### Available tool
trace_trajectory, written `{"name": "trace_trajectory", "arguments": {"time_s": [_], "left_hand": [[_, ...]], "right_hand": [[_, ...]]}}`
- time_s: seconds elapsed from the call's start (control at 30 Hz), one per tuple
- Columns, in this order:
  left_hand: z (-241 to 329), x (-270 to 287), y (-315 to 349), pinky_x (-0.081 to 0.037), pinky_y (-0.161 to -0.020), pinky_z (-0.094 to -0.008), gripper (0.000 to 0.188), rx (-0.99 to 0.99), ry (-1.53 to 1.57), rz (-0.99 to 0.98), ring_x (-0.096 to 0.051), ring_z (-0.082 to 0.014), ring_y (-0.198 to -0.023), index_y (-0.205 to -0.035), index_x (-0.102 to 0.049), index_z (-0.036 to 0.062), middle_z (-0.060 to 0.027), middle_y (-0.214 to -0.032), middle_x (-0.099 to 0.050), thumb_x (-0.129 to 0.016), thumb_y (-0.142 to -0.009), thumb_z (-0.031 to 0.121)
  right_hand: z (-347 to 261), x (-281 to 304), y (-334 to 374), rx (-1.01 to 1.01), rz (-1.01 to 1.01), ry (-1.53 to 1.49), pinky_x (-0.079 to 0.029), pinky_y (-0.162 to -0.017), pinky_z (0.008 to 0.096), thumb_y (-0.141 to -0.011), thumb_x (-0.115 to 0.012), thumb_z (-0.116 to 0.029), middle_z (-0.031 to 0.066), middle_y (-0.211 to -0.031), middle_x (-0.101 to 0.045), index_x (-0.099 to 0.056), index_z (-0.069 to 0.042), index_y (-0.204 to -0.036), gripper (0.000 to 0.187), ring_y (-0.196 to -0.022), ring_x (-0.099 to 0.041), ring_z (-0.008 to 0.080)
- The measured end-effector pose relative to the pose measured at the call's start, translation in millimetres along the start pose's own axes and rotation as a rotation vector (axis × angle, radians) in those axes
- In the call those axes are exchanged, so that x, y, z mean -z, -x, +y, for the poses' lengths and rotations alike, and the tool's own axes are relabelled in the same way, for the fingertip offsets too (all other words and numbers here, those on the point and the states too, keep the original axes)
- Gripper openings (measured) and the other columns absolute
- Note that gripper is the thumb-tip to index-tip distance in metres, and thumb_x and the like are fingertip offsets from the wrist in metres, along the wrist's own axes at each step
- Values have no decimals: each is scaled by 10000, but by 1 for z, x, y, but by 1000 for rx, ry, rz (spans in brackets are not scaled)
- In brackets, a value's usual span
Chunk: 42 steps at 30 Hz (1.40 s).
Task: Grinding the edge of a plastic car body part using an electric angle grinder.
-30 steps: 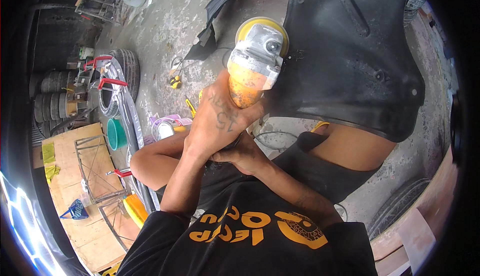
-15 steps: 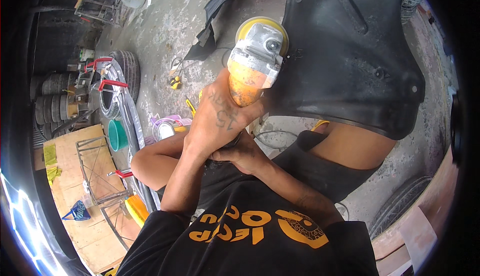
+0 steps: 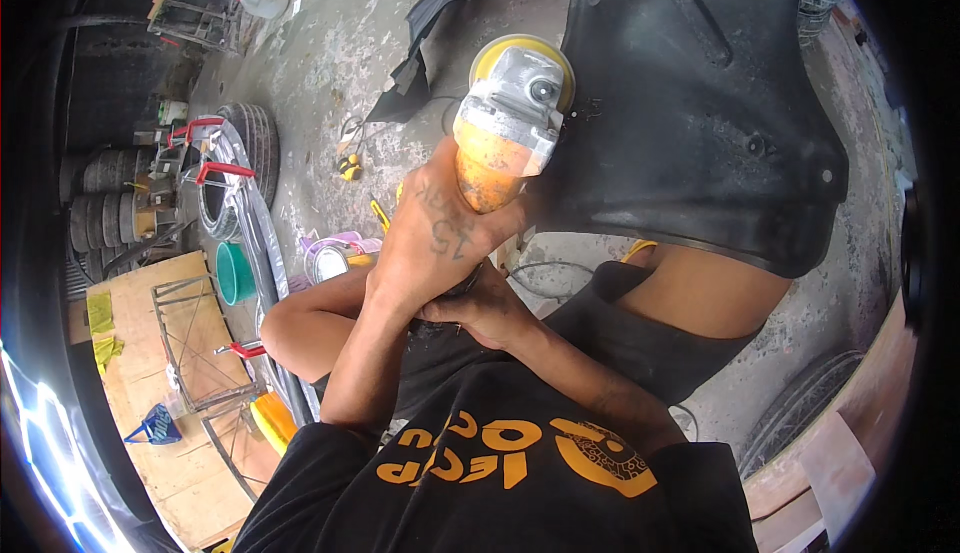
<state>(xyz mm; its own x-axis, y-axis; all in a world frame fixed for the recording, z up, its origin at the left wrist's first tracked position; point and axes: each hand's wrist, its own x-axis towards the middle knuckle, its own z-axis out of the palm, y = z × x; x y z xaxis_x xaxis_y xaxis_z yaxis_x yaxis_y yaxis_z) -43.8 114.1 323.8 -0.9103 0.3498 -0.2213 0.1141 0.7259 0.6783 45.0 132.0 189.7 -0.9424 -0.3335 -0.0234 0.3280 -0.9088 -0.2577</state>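
On the left, a green bucket (image 3: 236,273) is standing near a round tin (image 3: 328,264), which is partly hiding behind the person's left knee; I can't make out what either is holding. Pale plastic jugs (image 3: 265,3) are sitting at the far left, too small for me to tell how full they are.

In the middle, the person is holding a grinder (image 3: 508,123), its head pointing away toward the far side. Its orange body is showing scuffs and dark specks, its metal head is looking chalky and worn, and a yellow round pad (image 3: 490,53) is peeking out from underneath. The left hand (image 3: 435,238) is gripping the body, fingers wrapped around it. The right hand (image 3: 485,308) is clasping the dark rear end, closer to the person's shirt (image 3: 510,453).

The grinder is hanging by the left edge of a black moulded panel (image 3: 690,133); whether the pad is touching it, I can't tell. The left hand and wrist are hiding part of the right hand and most of the handle. The panel is running out of sight at the far side.
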Motion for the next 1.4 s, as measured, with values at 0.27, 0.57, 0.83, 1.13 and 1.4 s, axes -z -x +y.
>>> {"name": "trace_trajectory", "arguments": {"time_s": [0.27,0.57,0.83,1.13,1.4], "left_hand": [[-2,-2,-1,-543,-821,-348,523,3,26,-4,-698,-198,-889,-1181,-615,-28,-129,-1004,-730,-817,-752,194],[-1,2,4,-546,-803,-355,493,-27,36,60,-707,-209,-870,-1131,-630,-39,-137,-974,-729,-818,-750,210],[-1,5,9,-576,-792,-393,468,-36,12,74,-748,-310,-899,-1155,-612,-54,-216,-969,-740,-762,-760,148],[-8,0,3,-551,-793,-345,509,-4,28,39,-695,-192,-864,-1169,-615,-32,-129,-991,-726,-816,-748,173],[-3,-1,3,-551,-798,-342,512,10,27,16,-691,-185,-876,-1173,-614,-34,-129,-1003,-722,-817,-747,164]], "right_hand": [[0,-1,0,20,16,0,-548,-1036,372,-752,-852,26,84,-1303,-576,-435,-67,-1426,799,-1230,-597,218],[-5,-2,0,-26,36,100,-543,-1038,369,-745,-843,52,88,-1283,-588,-451,-45,-1416,784,-1226,-599,218],[-2,-3,2,-116,14,22,-536,-1048,379,-751,-830,70,90,-1324,-569,-434,-55,-1431,797,-1249,-582,229],[-5,-5,3,-65,1,48,-540,-1044,385,-739,-843,53,88,-1315,-572,-426,-61,-1434,818,-1253,-580,227],[-7,-3,3,-78,-3,24,-532,-1050,377,-731,-852,45,73,-1301,-575,-434,-71,-1425,818,-1239,-583,214]]}}
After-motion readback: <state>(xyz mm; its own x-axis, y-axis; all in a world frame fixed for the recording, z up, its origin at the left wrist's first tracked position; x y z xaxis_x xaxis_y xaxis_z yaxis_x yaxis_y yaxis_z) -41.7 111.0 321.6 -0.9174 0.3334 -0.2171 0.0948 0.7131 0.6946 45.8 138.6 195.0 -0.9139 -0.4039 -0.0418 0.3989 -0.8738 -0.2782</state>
